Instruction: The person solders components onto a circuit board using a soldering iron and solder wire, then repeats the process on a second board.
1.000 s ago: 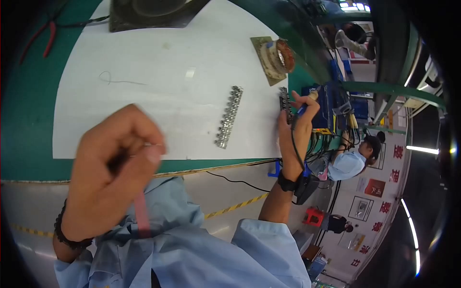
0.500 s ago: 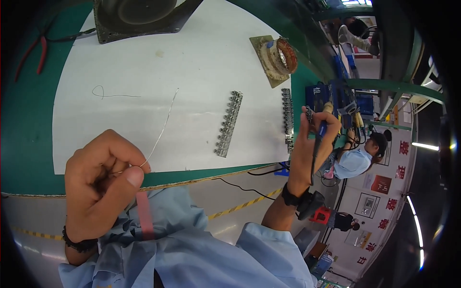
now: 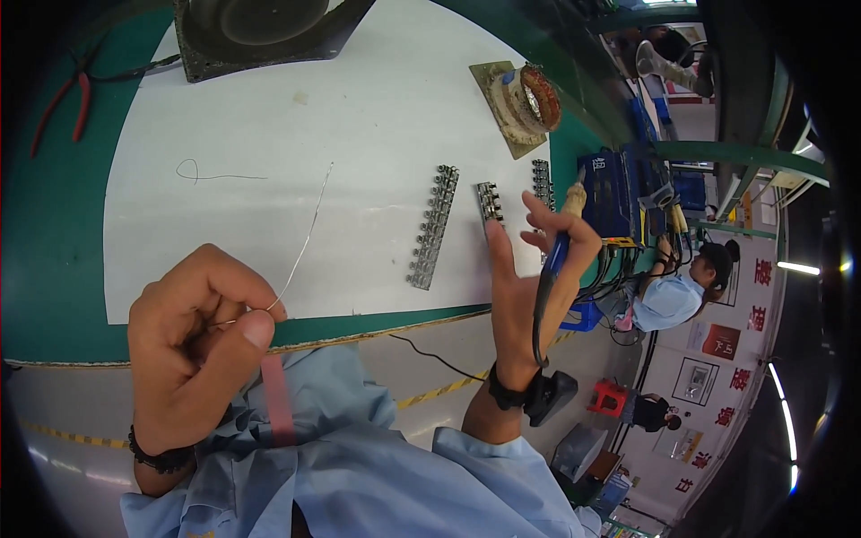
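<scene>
My left hand point(image 3: 202, 336) pinches a thin silvery solder wire point(image 3: 309, 233) between thumb and forefinger. Its free end points up and away over the white sheet. A blue-handled soldering iron point(image 3: 557, 254) lies held across my right hand point(image 3: 529, 296), its tip end pointing away. The right thumb is at the near end of a metal terminal strip point(image 3: 490, 201), with the other fingers spread to its right; the hand hides part of it. To the left lies a longer terminal strip point(image 3: 433, 229) with a row of studs. Another strip point(image 3: 543, 184) is partly hidden behind my right fingers.
A round rusty pot on a square plate point(image 3: 509, 108) stands at the far right of the white sheet point(image 3: 251, 117). A dark speaker-like frame point(image 3: 269, 40) sits at the back. Red-handled pliers point(image 3: 82, 103) and a loose wire loop point(image 3: 220, 175) lie left. A blue box point(image 3: 610, 197) stands right.
My right hand has moved left from the strip at the right edge, carrying the soldering iron. A terminal strip it held now lies on the sheet between the other two. The left hand barely moved.
</scene>
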`<control>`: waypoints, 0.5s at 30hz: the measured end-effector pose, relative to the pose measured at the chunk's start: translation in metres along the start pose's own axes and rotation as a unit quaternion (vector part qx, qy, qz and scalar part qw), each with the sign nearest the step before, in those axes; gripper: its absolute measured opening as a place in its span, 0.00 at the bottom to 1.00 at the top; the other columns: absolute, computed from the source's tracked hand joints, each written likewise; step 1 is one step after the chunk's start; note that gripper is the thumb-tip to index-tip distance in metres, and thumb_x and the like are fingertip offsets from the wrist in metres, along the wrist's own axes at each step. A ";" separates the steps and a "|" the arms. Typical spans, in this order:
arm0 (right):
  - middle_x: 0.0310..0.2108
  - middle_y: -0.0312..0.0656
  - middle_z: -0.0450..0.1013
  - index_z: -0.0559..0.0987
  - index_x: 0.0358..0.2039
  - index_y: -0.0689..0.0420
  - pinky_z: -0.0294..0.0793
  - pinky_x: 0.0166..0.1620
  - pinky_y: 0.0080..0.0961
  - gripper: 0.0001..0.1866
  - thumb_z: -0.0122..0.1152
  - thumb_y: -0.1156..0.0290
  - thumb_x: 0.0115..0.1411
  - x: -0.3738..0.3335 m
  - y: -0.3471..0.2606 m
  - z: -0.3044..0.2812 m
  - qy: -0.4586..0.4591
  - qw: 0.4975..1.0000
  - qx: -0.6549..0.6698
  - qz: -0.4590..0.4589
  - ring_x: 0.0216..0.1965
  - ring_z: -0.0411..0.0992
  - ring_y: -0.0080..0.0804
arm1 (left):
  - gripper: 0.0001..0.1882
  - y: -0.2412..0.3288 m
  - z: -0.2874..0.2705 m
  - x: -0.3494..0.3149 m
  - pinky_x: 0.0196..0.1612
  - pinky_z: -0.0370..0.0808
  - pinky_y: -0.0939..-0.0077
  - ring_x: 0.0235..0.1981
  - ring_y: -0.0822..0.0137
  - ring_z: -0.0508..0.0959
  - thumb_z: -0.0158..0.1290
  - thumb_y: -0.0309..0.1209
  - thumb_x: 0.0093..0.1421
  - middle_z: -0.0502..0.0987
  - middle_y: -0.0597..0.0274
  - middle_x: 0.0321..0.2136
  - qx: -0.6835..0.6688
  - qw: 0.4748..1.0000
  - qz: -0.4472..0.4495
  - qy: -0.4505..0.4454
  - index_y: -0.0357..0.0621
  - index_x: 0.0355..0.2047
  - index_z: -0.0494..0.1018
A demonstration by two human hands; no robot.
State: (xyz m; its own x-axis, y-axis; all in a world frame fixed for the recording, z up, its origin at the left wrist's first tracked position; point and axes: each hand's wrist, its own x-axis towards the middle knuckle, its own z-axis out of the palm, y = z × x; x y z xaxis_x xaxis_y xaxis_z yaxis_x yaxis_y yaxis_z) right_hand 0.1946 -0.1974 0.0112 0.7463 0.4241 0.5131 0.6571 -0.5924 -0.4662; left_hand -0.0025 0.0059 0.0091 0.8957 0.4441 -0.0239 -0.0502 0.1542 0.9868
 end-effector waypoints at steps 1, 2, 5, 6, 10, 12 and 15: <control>0.47 0.48 0.75 0.65 0.43 0.58 0.72 0.46 0.31 0.25 0.71 0.77 0.49 -0.004 0.001 -0.004 -0.004 1.000 -0.026 -0.011 0.42 0.73 0.37 | 0.02 0.000 0.000 0.000 0.21 0.50 0.85 0.17 0.85 0.55 0.49 0.20 0.58 0.65 0.72 0.16 0.004 1.000 0.003 -0.003 0.33 0.30 0.70; 0.47 0.48 0.75 0.64 0.43 0.58 0.72 0.46 0.31 0.25 0.71 0.77 0.49 -0.007 0.003 -0.006 -0.003 0.999 -0.028 -0.016 0.43 0.73 0.37 | 0.02 0.000 0.000 0.001 0.21 0.50 0.85 0.17 0.85 0.55 0.49 0.20 0.58 0.65 0.72 0.16 0.008 1.000 0.009 -0.008 0.33 0.30 0.70; 0.45 0.49 0.75 0.63 0.43 0.57 0.74 0.45 0.30 0.27 0.70 0.80 0.48 -0.016 0.006 -0.012 0.001 0.998 -0.047 -0.031 0.43 0.74 0.35 | 0.02 0.001 0.003 0.000 0.21 0.50 0.85 0.17 0.85 0.55 0.49 0.20 0.58 0.66 0.71 0.17 0.020 1.000 -0.004 -0.001 0.33 0.30 0.70; 0.45 0.49 0.75 0.63 0.43 0.57 0.73 0.45 0.29 0.27 0.70 0.80 0.48 -0.018 0.007 -0.013 -0.008 0.999 -0.046 -0.022 0.43 0.74 0.35 | 0.02 0.001 0.004 0.000 0.21 0.51 0.85 0.17 0.85 0.55 0.49 0.20 0.58 0.66 0.71 0.17 0.018 1.000 -0.012 0.003 0.33 0.30 0.70; 0.44 0.47 0.76 0.62 0.42 0.57 0.71 0.42 0.25 0.25 0.69 0.80 0.50 -0.024 0.008 -0.014 -0.042 0.998 -0.044 0.003 0.40 0.73 0.32 | 0.02 0.001 0.007 0.001 0.21 0.52 0.85 0.17 0.85 0.56 0.49 0.21 0.58 0.67 0.70 0.18 0.022 1.000 -0.009 0.015 0.33 0.30 0.70; 0.44 0.46 0.76 0.62 0.42 0.57 0.69 0.42 0.24 0.24 0.68 0.81 0.51 -0.025 0.009 -0.015 -0.066 0.996 -0.059 0.015 0.38 0.71 0.30 | 0.02 0.002 0.006 0.001 0.22 0.53 0.85 0.18 0.85 0.57 0.49 0.21 0.58 0.68 0.69 0.18 0.022 1.000 -0.013 0.012 0.33 0.31 0.70; 0.44 0.46 0.76 0.62 0.41 0.56 0.68 0.41 0.21 0.19 0.60 0.84 0.54 -0.022 0.016 -0.014 -0.058 0.995 -0.062 -0.058 0.34 0.67 0.26 | 0.02 0.003 0.005 0.000 0.22 0.54 0.86 0.18 0.85 0.58 0.49 0.21 0.58 0.70 0.68 0.20 0.021 0.999 -0.026 0.006 0.34 0.31 0.70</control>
State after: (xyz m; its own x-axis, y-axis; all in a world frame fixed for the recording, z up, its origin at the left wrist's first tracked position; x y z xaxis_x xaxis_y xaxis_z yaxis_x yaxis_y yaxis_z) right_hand 0.1871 -0.2261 0.0026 0.6784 0.5664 0.4679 0.7265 -0.6119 -0.3127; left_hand -0.0006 0.0019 0.0133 0.8912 0.4470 -0.0771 0.0154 0.1401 0.9900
